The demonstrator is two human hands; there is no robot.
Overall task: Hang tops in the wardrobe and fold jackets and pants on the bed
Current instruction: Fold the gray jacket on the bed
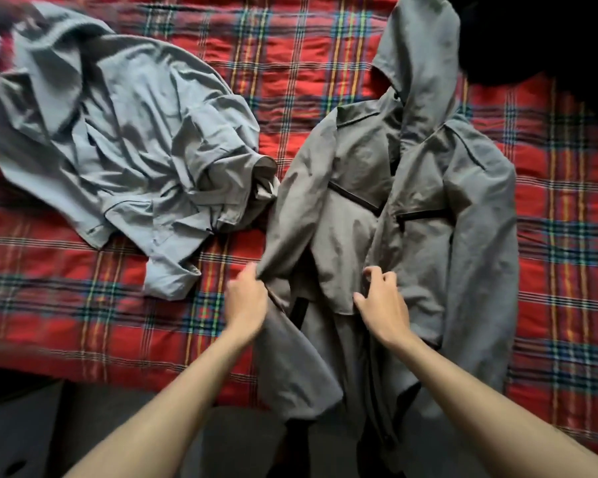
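Jacket (428, 201), grey and hooded, lay front up on the right half of the bed (325, 46), its hood (418, 46) pointing to the far side and its hem hanging over the near edge toward the person. The front stood partly open, one panel lapping loosely over the other, and two dark slanted pocket zips (354, 200) showed across the chest. The left hand (247, 298) gripped the jacket at its left edge, where the sleeve (290, 357) met the body; its fingers were curled round a bunch of cloth and lifted it a little off the cover. The right hand (382, 301) was on the middle of the front, just below the zips, with the fingers bent down into the cloth and the thumb spread to the side, seemingly pinching the edge of the front panel. Both forearms were bare and reached in from the lower edge of the view. The other sleeve lay straight down the right side of the jacket. A red plaid cover (549, 270) with green, blue and yellow lines lay over the whole bed. To the left of the jacket, touching its sleeve at one point, a pale blue shirt (118, 132) lay crumpled and creased, its collar toward the far left corner. Something dark (549, 36) sat on the bed at the far right, too shadowed to make out. Grey floor (83, 408) showed below the near edge of the bed.
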